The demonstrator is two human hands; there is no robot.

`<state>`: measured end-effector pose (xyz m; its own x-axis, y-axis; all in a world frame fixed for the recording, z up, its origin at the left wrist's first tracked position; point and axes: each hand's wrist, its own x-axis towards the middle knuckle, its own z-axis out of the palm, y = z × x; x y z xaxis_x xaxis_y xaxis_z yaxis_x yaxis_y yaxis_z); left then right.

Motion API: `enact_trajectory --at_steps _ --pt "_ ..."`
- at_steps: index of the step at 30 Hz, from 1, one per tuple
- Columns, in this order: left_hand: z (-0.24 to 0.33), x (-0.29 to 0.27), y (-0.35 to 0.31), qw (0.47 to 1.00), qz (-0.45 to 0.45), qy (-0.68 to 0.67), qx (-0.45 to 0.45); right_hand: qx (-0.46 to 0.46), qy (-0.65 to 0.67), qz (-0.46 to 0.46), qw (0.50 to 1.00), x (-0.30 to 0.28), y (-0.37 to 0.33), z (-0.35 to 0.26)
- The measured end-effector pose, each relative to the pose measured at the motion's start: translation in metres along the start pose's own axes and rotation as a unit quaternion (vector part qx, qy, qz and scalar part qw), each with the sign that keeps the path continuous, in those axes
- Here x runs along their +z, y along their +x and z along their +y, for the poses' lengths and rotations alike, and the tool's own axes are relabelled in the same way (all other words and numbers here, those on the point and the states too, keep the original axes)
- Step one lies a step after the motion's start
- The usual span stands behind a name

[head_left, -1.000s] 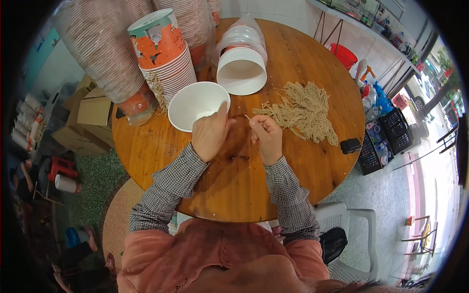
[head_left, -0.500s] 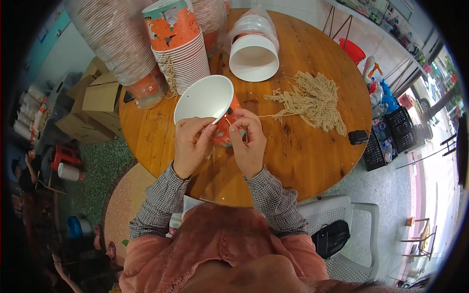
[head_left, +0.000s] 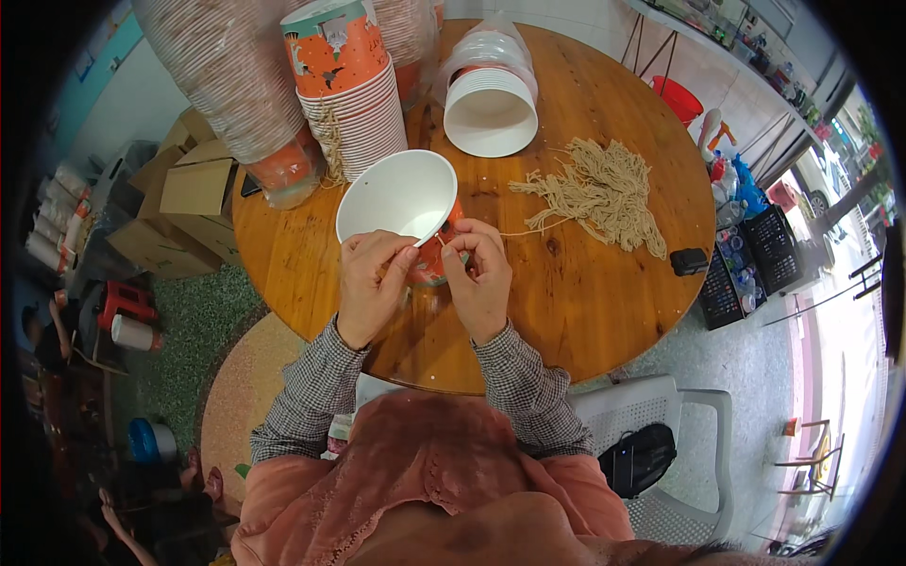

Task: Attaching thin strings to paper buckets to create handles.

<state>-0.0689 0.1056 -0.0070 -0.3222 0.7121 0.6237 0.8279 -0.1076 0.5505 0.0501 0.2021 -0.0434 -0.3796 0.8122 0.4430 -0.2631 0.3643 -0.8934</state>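
An orange paper bucket with a white inside (head_left: 401,193) leans tilted on the round wooden table before me. At its near rim my left hand (head_left: 371,288) is closed, thumb and forefinger pinching the edge. Just right of it, against the bucket's printed side, my right hand (head_left: 479,283) pinches the end of a thin tan cord (head_left: 524,232). The cord trails from behind my right fingers toward a loose heap of tan cords (head_left: 604,193). My fingers hide part of the bucket's side and the spot where the cord meets it.
A tall stack of orange buckets (head_left: 349,104) stands beyond the bucket, beside plastic-wrapped stacks (head_left: 222,85). A bagged stack of white-mouthed buckets (head_left: 491,113) lies at the far side. A small black object (head_left: 689,262) sits at the table's right edge. A white plastic chair (head_left: 698,462) holds a black bag.
Both hands stay at the rim with small finger movements. The bucket has shifted very slightly, and more of the cord shows right of my right hand.
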Motion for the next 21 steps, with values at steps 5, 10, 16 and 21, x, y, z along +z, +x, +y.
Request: enact_trajectory --at_steps 5,10,16,21 --pt "0.006 0.001 0.001 1.0 -0.007 0.024 0.012 0.004 -0.026 -0.011 1.0 -0.004 0.001 0.008" --pt "0.019 -0.003 0.007 0.995 -0.07 0.063 0.016 -0.007 -0.045 -0.006 0.999 -0.008 -0.001 0.013" --pt "0.009 -0.003 0.032 0.981 -0.184 0.054 0.011 -0.019 -0.073 -0.013 0.997 -0.01 -0.003 0.01" --pt "-0.017 0.002 0.052 0.953 -0.297 -0.056 -0.029 -0.017 -0.066 -0.032 0.997 -0.007 -0.004 0.01"
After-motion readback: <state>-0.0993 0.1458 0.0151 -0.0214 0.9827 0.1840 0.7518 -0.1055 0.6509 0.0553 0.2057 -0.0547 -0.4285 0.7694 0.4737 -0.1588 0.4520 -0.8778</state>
